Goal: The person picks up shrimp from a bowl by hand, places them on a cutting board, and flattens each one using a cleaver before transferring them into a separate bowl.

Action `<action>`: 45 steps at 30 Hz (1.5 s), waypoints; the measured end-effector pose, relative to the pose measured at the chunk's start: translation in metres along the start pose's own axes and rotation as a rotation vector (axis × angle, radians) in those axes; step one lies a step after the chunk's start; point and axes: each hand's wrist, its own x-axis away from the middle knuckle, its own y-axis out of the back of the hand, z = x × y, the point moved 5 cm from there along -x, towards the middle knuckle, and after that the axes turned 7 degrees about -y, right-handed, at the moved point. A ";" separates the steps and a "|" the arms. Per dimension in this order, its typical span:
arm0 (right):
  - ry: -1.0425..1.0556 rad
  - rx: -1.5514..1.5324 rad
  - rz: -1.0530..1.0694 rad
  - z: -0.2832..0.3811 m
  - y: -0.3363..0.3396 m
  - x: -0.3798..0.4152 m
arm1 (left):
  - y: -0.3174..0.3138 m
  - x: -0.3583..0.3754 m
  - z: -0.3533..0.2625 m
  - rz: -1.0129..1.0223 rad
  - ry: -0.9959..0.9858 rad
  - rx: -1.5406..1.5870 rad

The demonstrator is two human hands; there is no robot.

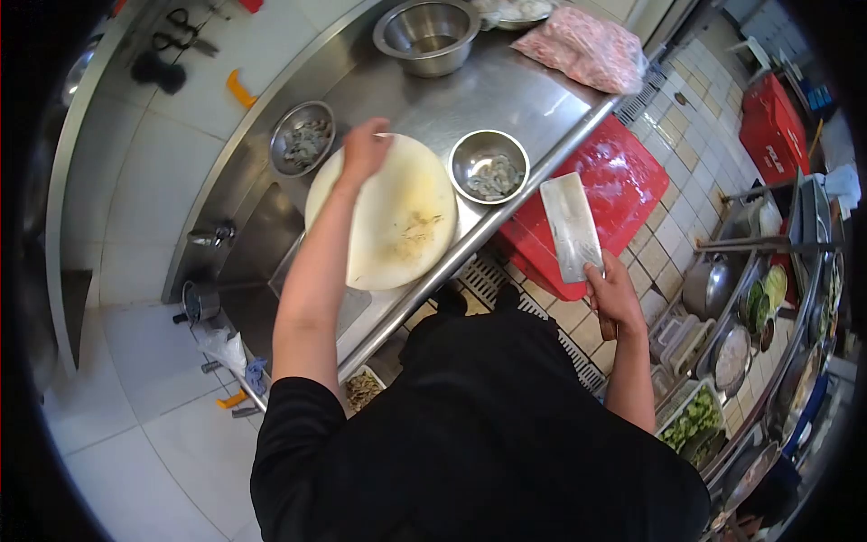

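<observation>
My right hand (614, 294) is wrapped round the handle of a cleaver (571, 226), its wet blade over a red lid (623, 181). Above the far edge of a round white cutting board (406, 217) is my left hand (366, 149); its fingers are blurred, and what they hold, if anything, is hidden. Dark bits lie on the board. A steel bowl (302, 138) with grey shrimp stands left of that hand. Another steel bowl (489, 167), holding some shrimp, sits at the board's right, near the counter's front edge.
On the steel counter (397, 99) stand a large bowl (427, 41) and a bag of pink frozen food (582, 50). A faucet (212, 237) is at the left. Shelves with pans and a basket of greens (694, 417) are at the right.
</observation>
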 end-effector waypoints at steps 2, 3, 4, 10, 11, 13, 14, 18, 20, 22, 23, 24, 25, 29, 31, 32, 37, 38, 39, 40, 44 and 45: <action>-0.021 -0.056 -0.079 -0.009 0.015 0.006 | -0.067 0.003 -0.052 0.229 -0.080 0.085; -0.021 -0.056 -0.090 -0.011 0.019 0.009 | -0.098 0.006 -0.071 0.338 -0.113 0.139; -0.030 -0.064 -0.115 -0.014 0.024 0.013 | -0.119 0.010 -0.092 0.411 -0.147 0.047; -0.032 -0.061 -0.181 -0.033 0.032 0.030 | -0.206 0.023 -0.103 0.526 -0.123 -0.139; -0.027 -0.071 -0.173 -0.037 0.030 0.033 | -0.213 0.025 -0.097 0.518 -0.093 -0.142; -0.033 -0.102 -0.176 -0.045 0.029 0.033 | -0.208 0.023 -0.103 0.500 -0.073 -0.110; -0.030 -0.114 -0.158 -0.048 0.027 0.034 | -0.202 0.021 -0.102 0.467 -0.056 -0.073; -0.036 -0.125 -0.119 -0.054 0.023 0.030 | -0.177 0.020 -0.082 0.359 0.127 0.364; -0.039 -0.109 -0.086 -0.052 0.020 0.024 | -0.140 0.031 -0.077 0.310 0.257 0.682; 0.002 -0.088 -0.053 -0.043 0.016 0.014 | -0.085 0.055 -0.077 0.124 0.313 0.790; 0.005 -0.081 -0.031 -0.039 0.013 0.008 | -0.061 0.069 -0.074 0.044 0.339 0.744; 0.020 -0.077 0.025 -0.033 0.008 0.002 | -0.043 0.086 -0.058 -0.020 0.379 0.669; 0.034 -0.073 0.081 -0.027 0.002 -0.005 | -0.028 0.103 -0.043 -0.082 0.419 0.593; 0.038 -0.074 0.266 -0.007 -0.038 -0.038 | -0.012 0.178 -0.005 -0.220 0.621 0.562; 0.062 -0.020 0.421 0.005 -0.068 -0.049 | -0.020 0.207 -0.003 -0.211 0.665 0.517; 0.030 -0.022 0.485 0.011 -0.083 -0.052 | -0.026 0.218 -0.002 -0.228 0.674 0.512; 0.018 0.069 0.643 0.013 -0.149 -0.072 | -0.036 0.247 -0.019 -0.135 0.690 0.462; 0.025 0.069 0.671 0.005 -0.161 -0.080 | -0.035 0.251 -0.018 -0.121 0.711 0.476; 0.032 0.069 0.699 0.003 -0.171 -0.082 | -0.032 0.252 -0.016 -0.130 0.715 0.477; 0.016 0.058 0.708 -0.001 -0.177 -0.084 | -0.025 0.250 -0.017 -0.102 0.615 0.294; 0.000 0.071 0.728 -0.009 -0.190 -0.088 | -0.014 0.245 -0.031 -0.159 0.161 0.009; -0.009 0.077 0.730 -0.009 -0.192 -0.088 | -0.012 0.244 -0.033 -0.159 0.162 0.011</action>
